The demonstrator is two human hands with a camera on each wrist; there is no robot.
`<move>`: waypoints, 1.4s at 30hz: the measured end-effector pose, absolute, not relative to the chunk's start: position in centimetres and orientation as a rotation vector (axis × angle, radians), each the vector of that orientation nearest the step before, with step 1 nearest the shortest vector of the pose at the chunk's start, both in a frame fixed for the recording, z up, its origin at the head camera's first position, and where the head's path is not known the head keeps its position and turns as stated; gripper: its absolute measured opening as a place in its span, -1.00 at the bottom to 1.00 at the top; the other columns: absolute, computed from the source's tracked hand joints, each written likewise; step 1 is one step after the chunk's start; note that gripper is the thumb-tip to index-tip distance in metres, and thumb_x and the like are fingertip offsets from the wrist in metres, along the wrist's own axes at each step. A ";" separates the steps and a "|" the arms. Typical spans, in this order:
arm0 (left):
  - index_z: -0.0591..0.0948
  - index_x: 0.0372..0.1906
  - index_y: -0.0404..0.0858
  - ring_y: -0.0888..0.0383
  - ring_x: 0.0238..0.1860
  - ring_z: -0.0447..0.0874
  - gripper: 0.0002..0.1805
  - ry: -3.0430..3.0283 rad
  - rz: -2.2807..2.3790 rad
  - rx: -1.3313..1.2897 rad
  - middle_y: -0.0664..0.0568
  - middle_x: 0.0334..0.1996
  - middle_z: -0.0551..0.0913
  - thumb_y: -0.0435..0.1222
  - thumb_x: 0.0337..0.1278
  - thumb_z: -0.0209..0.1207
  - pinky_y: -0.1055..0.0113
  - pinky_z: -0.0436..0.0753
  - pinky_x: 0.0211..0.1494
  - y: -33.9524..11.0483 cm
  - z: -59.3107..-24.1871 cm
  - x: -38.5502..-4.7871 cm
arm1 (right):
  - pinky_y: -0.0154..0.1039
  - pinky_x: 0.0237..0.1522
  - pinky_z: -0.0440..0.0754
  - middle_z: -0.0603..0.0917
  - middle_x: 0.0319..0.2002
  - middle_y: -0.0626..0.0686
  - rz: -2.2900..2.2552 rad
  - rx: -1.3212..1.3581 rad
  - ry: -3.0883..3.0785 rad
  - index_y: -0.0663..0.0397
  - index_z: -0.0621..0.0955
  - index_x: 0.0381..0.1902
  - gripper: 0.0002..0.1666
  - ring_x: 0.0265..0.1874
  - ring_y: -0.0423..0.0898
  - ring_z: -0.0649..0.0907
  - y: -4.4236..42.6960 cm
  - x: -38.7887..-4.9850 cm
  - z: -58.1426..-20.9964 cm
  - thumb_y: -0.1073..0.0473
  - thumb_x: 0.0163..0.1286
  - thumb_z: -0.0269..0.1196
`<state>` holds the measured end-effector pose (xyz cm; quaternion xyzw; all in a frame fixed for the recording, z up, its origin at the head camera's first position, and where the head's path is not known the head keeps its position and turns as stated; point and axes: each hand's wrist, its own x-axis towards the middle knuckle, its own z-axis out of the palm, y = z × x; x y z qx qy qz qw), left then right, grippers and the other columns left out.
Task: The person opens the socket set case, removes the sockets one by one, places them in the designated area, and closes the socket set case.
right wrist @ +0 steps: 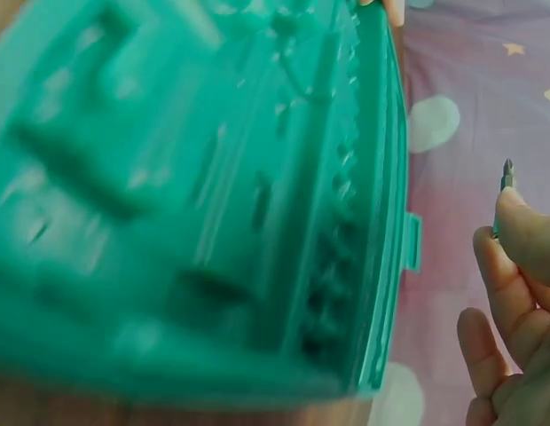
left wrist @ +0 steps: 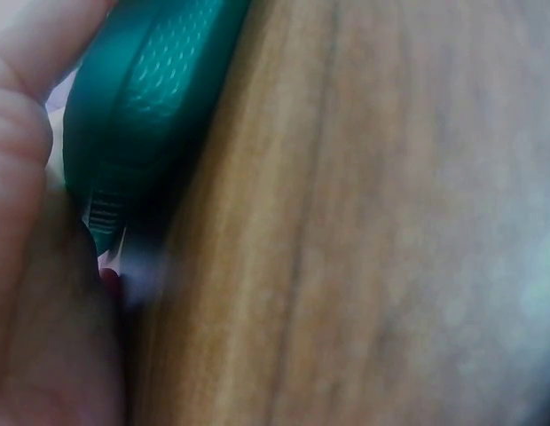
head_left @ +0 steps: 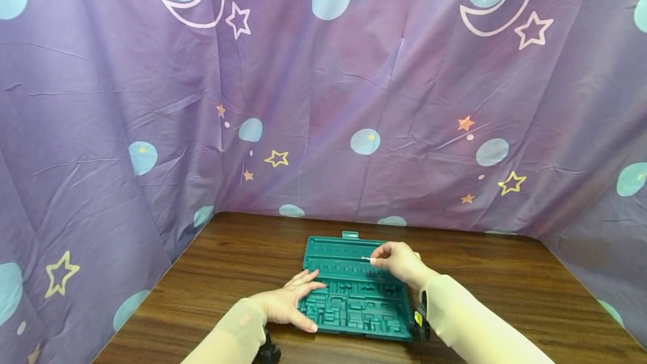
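Observation:
A green plastic tool case [head_left: 349,303] lies unfolded on the table, its moulded tray facing up and its lid tilted back behind. My left hand [head_left: 287,300] rests at the case's left edge, fingers spread and thumb by the front corner. In the left wrist view the textured outer side of the case [left wrist: 164,80] shows beside that hand [left wrist: 35,293]. Over the lid, my right hand [head_left: 401,263] pinches a small metal screwdriver bit [head_left: 366,258] between thumb and forefinger. The right wrist view shows the bit's [right wrist: 508,174] cross-shaped tip sticking out past the thumb.
Brown wood-grain table [head_left: 242,263] surrounds the case. A purple curtain [head_left: 313,100] with stars and moons hangs behind and at both sides. A latch tab [head_left: 350,235] stands up from the lid's far edge. Small slots run in rows along the lid.

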<state>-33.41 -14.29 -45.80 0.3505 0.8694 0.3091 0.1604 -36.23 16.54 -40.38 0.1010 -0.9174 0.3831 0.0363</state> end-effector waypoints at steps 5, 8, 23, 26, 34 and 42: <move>0.25 0.44 0.00 -0.05 0.52 -0.34 -0.04 2.481 0.879 1.002 0.02 0.54 -0.11 0.05 -0.13 0.40 -0.25 -0.06 0.39 -14.2 -45.7 -33.4 | 0.27 0.07 0.05 0.67 -0.45 -0.10 1.207 0.306 -2.811 0.02 0.68 -0.39 -0.92 -0.37 -0.16 0.56 18.4 -35.2 -40.7 0.18 0.19 0.38; 0.25 0.44 0.01 -0.05 0.52 -0.33 -0.05 2.484 0.871 1.012 0.02 0.54 -0.11 0.05 -0.12 0.40 -0.24 -0.06 0.40 -14.2 -45.8 -33.6 | 0.26 0.05 0.06 0.65 -0.46 -0.08 1.247 0.295 -2.803 0.06 0.67 -0.36 -0.91 -0.38 -0.15 0.56 19.4 -34.7 -40.8 0.19 0.19 0.38; 0.24 0.44 0.03 -0.05 0.52 -0.30 -0.06 2.484 0.846 1.054 0.02 0.54 -0.10 0.04 -0.11 0.40 -0.21 -0.05 0.41 -13.8 -46.3 -33.8 | 0.03 -0.11 0.30 0.64 -0.42 -0.10 1.127 0.197 -2.855 0.00 0.66 -0.34 -0.83 -0.36 -0.17 0.55 25.4 -31.4 -42.2 0.08 0.17 0.40; 0.24 0.44 0.04 -0.05 0.52 -0.31 -0.06 2.483 0.849 1.045 0.03 0.54 -0.10 0.05 -0.11 0.39 -0.23 -0.05 0.40 -13.9 -46.1 -33.8 | 0.14 -0.07 0.24 0.64 -0.41 -0.10 1.108 0.194 -2.862 0.01 0.66 -0.33 -0.82 -0.33 -0.16 0.55 26.4 -30.7 -42.5 0.07 0.17 0.40; 0.24 0.45 -0.02 -0.07 0.52 -0.32 -0.05 2.471 0.859 1.046 0.01 0.54 -0.11 0.03 -0.09 0.39 -0.25 -0.05 0.39 -14.2 -45.9 -33.7 | 0.16 -0.05 0.22 0.62 -0.44 -0.06 1.197 0.200 -2.886 0.07 0.65 -0.33 -0.80 -0.36 -0.17 0.54 27.6 -28.8 -43.5 0.11 0.15 0.41; 0.24 0.45 -0.02 -0.09 0.52 -0.32 -0.05 2.479 0.861 1.052 -0.01 0.54 -0.10 0.03 -0.10 0.39 -0.26 -0.05 0.38 -14.2 -45.9 -33.6 | 0.11 -0.10 0.22 0.61 -0.46 -0.09 1.187 0.242 -2.950 0.04 0.65 -0.32 -0.76 -0.44 -0.22 0.53 28.4 -27.2 -44.4 0.04 0.14 0.40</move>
